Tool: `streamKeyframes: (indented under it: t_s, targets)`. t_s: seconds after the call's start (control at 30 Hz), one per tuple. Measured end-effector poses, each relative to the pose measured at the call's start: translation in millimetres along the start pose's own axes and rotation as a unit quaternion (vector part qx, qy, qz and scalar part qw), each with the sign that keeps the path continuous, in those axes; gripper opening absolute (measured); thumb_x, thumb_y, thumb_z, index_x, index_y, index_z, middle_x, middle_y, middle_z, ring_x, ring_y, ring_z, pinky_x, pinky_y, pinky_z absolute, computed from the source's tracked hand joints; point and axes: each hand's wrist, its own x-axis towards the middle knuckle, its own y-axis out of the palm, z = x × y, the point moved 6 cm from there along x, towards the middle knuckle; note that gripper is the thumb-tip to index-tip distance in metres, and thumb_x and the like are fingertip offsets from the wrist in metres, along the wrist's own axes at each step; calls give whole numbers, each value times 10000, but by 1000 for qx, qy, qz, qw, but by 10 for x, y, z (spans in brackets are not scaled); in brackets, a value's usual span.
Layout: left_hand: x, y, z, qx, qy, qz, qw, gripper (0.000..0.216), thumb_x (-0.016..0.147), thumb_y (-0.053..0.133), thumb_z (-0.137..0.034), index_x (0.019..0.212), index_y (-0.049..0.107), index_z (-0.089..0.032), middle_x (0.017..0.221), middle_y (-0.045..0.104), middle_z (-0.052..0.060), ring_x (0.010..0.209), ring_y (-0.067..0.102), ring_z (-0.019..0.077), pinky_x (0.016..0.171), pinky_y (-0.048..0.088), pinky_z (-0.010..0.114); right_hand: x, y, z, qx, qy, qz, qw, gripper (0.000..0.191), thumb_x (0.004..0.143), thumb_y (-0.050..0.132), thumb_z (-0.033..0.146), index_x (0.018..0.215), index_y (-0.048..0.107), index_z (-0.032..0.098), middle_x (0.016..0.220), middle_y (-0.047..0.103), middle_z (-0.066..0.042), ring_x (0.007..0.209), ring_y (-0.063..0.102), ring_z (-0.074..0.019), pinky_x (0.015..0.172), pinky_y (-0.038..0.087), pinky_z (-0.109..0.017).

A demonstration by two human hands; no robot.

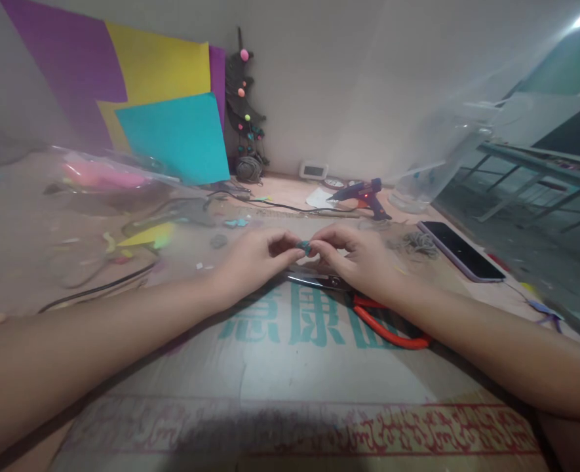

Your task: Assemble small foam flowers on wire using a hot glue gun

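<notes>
Between the fingertips of both hands is a small teal piece (305, 247), its exact kind too small to make out. My left hand (265, 252) pinches it from the left, and my right hand (351, 252) pinches it from the right. Under the right hand lies a pair of scissors (390, 335) with red-orange handles; its blade points left, and part of it is covered by that hand. Both hands are just above a printed board (270, 373) with green characters and a red border.
Behind the hands lies a purple glue gun (363, 195) with a lit red light. A phone (459, 251) and a bundle of grey cord (420, 244) are at the right. Coloured sheets (176, 141) and a decorated dark tree (245, 111) stand against the wall. Scraps and a black cable (103, 285) lie left.
</notes>
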Motion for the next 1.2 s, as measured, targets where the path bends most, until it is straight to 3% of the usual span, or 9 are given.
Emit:
streamKeyframes:
  t_s: [0.57, 0.77, 1.03, 1.2]
  targets:
    - [-38, -12, -91, 60, 42, -9, 997, 249, 899, 585, -395, 911, 712, -181, 830, 727, 13, 747, 617, 154, 671, 423, 256, -15, 48, -12, 26, 14, 7, 1000, 171, 901, 605, 287, 833, 694, 157, 720, 727, -22, 600, 643, -114, 595, 473, -219]
    - [-41, -18, -107, 80, 50, -14, 995, 229, 920, 541, -328, 902, 719, -184, 811, 722, 1, 750, 616, 153, 667, 414, 253, -21, 57, -24, 35, 20, 11, 999, 166, 909, 591, 296, 855, 680, 166, 711, 718, -16, 598, 637, -115, 598, 473, -223]
    - [-19, -50, -69, 68, 63, -45, 995, 235, 915, 556, -328, 887, 739, -184, 875, 737, 17, 835, 636, 171, 731, 433, 262, -13, 67, -58, 44, 21, 17, 999, 161, 927, 554, 279, 855, 643, 167, 677, 694, -2, 584, 608, -106, 579, 437, -214]
    - [-3, -38, -69, 53, 60, -33, 996, 226, 919, 546, -306, 889, 735, -186, 848, 732, 6, 807, 634, 162, 717, 432, 259, 2, 58, -56, 19, 14, 18, 1000, 173, 930, 543, 255, 868, 678, 167, 688, 700, -3, 604, 606, -109, 591, 427, -218]
